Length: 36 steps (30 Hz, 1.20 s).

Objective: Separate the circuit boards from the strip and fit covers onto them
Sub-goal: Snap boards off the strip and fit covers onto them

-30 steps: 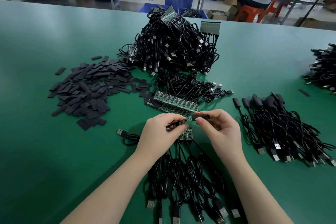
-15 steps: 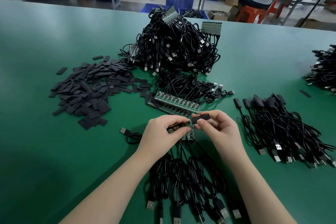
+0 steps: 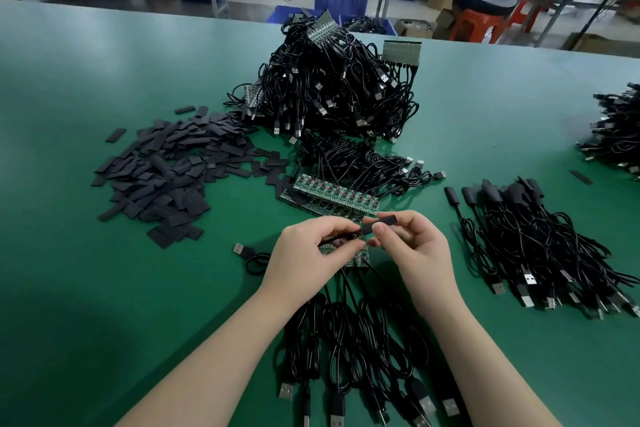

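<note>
Near the green table's front edge, the right hand pinches a short black sleeve cover; the left hand pinches a small green circuit board. Misalignment could jam the sleeve or bend the board.

Your worktop is plain green. The cables and covers on it are black; your boards are green with red specks.

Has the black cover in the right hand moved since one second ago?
Yes. The black cover in the right hand shifted slightly left, toward the left hand, judged against the green board strip on the table.
</note>
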{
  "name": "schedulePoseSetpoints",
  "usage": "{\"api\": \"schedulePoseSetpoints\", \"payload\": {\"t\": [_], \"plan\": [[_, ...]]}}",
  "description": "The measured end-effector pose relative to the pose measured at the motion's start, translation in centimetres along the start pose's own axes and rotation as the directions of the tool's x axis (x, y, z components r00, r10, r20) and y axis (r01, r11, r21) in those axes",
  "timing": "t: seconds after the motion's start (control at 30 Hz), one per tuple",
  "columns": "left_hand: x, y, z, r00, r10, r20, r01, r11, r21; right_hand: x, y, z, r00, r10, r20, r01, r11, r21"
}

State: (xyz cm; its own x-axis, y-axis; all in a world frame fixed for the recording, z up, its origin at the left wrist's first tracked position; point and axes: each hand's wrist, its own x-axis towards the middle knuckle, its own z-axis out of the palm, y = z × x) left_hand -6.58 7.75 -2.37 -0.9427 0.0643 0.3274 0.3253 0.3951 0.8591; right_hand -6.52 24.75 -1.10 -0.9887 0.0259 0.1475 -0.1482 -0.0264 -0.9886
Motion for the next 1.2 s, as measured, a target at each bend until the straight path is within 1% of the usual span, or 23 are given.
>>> {"api": "schedulePoseSetpoints", "payload": {"t": [0.1, 0.17, 0.23, 0.33, 0.43, 0.53, 0.63, 0.83, 0.93, 1.0, 1.1, 1.2], "plan": [[0.06, -0.04, -0.03, 0.999, 0.039, 0.019, -0.039, 0.999, 0.005, 0.14, 0.16, -0.06, 0.999, 0.032, -0.013, -0.032, 0.999, 0.021], [0.02, -0.05, 0.03, 1.000, 0.002, -0.006, -0.002, 1.000, -0.012, 0.15, 0.22, 0.06, 0.999, 0.042, 0.006, -0.042, 0.999, 0.024], [0.00, -0.14, 0.15, 0.999, -0.015, -0.032, 0.015, 1.000, 0.016, 0.06, 0.31, 0.27, 0.998, 0.050, 0.031, -0.051, 0.998, 0.030], [-0.07, -0.11, 0.20, 1.000, 0.015, -0.025, -0.013, 0.999, 0.052, -0.04, 0.31, 0.42, 0.998, 0.057, 0.029, -0.058, 0.998, 0.024], [-0.04, -0.08, 0.30, 0.999, 0.035, 0.002, -0.035, 0.999, 0.027, 0.04, 0.14, 0.14, 0.999, 0.047, -0.005, -0.046, 0.999, 0.017], [-0.06, -0.10, 0.48, 0.997, 0.069, -0.027, -0.067, 0.995, 0.072, 0.11, 0.02, -0.04, 0.999, 0.047, 0.003, -0.048, 0.998, 0.037], [-0.09, -0.06, 0.37, 0.992, 0.114, -0.050, -0.108, 0.988, 0.112, 0.03, -0.20, -0.04, 0.998, 0.037, 0.048, -0.038, 0.999, 0.006], [-0.03, 0.30, 0.14, 0.985, 0.166, -0.034, -0.162, 0.982, 0.098, 0.00, -0.08, -0.09, 0.999, 0.027, -0.025, -0.027, 0.999, 0.021], [-0.10, 0.24, 0.29, 0.973, 0.215, -0.089, -0.201, 0.969, 0.142, -0.08, -0.01, -0.08, 1.000, 0.027, 0.007, -0.027, 1.000, 0.013], [-0.17, 0.17, 0.31, 0.969, 0.220, -0.108, -0.202, 0.967, 0.158, -0.09, -0.08, -0.04, 0.999, 0.028, 0.023, -0.028, 1.000, 0.009], [-0.19, 0.09, 0.47, 0.972, 0.215, -0.096, -0.199, 0.968, 0.150, -0.02, -0.06, -0.01, 1.000, 0.017, 0.003, -0.017, 1.000, 0.007], [-0.20, 0.12, 0.65, 0.982, 0.162, -0.100, -0.152, 0.983, 0.098, -0.02, 0.03, -0.06, 1.000, -0.001, -0.006, 0.001, 1.000, -0.007]]}}
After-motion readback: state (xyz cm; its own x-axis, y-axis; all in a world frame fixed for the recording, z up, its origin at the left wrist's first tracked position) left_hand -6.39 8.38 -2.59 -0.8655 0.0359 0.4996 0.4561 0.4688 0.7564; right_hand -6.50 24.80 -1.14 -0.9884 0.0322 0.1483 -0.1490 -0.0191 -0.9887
